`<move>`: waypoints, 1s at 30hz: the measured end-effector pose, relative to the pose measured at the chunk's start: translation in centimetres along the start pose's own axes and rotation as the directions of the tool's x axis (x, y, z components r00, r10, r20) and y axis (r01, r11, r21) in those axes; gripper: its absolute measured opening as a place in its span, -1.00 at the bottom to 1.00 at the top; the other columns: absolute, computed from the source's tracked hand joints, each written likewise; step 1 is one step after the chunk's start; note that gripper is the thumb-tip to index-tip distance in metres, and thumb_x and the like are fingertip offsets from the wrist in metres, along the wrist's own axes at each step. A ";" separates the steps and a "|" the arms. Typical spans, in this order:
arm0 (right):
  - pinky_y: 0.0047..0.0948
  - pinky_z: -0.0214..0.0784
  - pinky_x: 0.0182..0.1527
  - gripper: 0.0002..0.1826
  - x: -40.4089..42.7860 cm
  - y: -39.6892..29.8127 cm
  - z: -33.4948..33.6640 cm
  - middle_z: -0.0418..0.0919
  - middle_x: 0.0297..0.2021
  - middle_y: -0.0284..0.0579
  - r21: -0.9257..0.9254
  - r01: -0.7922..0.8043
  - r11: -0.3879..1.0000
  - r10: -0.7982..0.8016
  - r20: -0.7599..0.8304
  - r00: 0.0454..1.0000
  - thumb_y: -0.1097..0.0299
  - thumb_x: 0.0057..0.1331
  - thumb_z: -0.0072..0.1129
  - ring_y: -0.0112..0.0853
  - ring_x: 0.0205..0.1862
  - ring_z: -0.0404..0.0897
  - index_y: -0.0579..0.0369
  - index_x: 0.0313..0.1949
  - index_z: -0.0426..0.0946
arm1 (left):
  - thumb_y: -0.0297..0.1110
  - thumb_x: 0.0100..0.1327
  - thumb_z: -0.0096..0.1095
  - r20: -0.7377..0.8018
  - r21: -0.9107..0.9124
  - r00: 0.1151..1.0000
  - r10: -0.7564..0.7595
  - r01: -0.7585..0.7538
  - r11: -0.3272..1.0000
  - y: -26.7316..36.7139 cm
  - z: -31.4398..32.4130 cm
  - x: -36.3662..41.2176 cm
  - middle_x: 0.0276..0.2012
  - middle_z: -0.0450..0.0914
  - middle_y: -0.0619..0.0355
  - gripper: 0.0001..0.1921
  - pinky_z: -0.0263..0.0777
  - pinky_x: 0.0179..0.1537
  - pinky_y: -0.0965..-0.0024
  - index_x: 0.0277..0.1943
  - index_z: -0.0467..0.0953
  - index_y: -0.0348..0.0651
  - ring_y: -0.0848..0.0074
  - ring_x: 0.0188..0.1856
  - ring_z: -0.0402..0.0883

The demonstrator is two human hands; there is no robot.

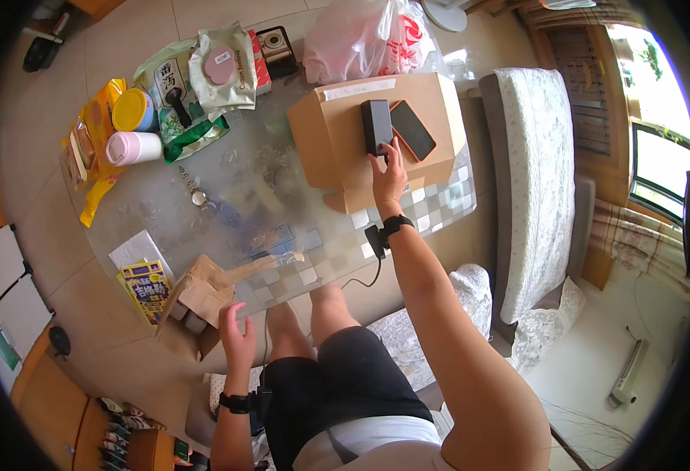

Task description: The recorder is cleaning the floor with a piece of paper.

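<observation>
My right hand [389,178] has its thumb and fingers around the near end of a black oblong box [376,125]. That box rests on a large, flattish cardboard box [342,138] on the glass-topped table. Right beside it lies a smartphone [414,130] with an orange-edged case, its dark screen up. My left hand [237,332] is empty with fingers apart, at the table's near edge. Just left of it, a smaller opened cardboard box [206,292] shows grey rounded objects [194,322] inside; I cannot tell what they are.
A wristwatch [197,194] lies mid-table. At the far left stand a pink-lidded cup [134,148], a yellow-lidded can [133,110] and snack bags [88,138]. A camera [275,44] and plastic bags [350,44] sit at the back. A purple-yellow booklet [147,288] lies left; a sofa [536,188] stands right.
</observation>
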State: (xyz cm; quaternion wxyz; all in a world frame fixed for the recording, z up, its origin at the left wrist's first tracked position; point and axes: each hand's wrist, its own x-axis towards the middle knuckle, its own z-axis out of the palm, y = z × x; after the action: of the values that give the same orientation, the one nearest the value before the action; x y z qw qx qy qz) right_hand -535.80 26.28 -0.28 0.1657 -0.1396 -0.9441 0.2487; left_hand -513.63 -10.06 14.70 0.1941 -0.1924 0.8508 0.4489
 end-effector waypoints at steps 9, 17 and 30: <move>-0.41 0.50 -0.27 -0.50 0.5 1.2 -0.9 0.43 0.11 -0.31 -0.316 0.193 0.929 -0.175 0.084 0.981 0.24 0.13 0.31 -0.36 -0.15 0.61 -0.28 0.10 0.47 | -0.62 0.09 0.12 -0.011 0.015 1.000 -0.024 0.025 1.000 -1.0 1.3 -1.1 -0.07 0.44 -0.05 -0.68 0.28 0.09 0.19 -0.04 0.40 -0.27 0.10 0.05 0.40; -0.26 0.41 -0.04 -0.19 0.6 0.0 -1.8 0.44 0.12 -0.04 -0.271 0.195 0.942 -0.158 0.154 0.975 0.12 0.17 0.28 -0.15 0.01 0.53 0.12 0.30 0.07 | -0.55 0.15 0.11 -0.029 0.004 0.998 -0.050 0.050 0.999 -3.7 1.6 -2.9 -0.03 0.46 0.05 -0.69 0.43 -0.10 0.27 -0.01 0.42 -0.20 0.25 0.04 0.44; -0.15 0.22 0.12 -0.37 13.2 -5.7 2.2 0.53 -0.09 -0.08 -0.091 0.388 0.917 -0.335 0.349 0.875 0.47 -0.04 0.32 -0.12 0.05 0.45 -0.03 0.09 0.36 | -0.50 0.21 0.09 -0.012 0.026 0.985 -0.174 0.174 0.984 -7.0 -0.1 -5.2 -0.03 0.47 0.07 -0.72 0.42 -0.06 0.24 0.00 0.41 -0.17 0.29 0.05 0.46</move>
State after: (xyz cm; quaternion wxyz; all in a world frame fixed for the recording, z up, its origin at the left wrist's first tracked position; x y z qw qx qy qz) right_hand -549.63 25.10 4.08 0.0393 0.0702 -0.9843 0.1572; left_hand -505.68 -13.01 12.51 0.2311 -0.2653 0.8377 0.4177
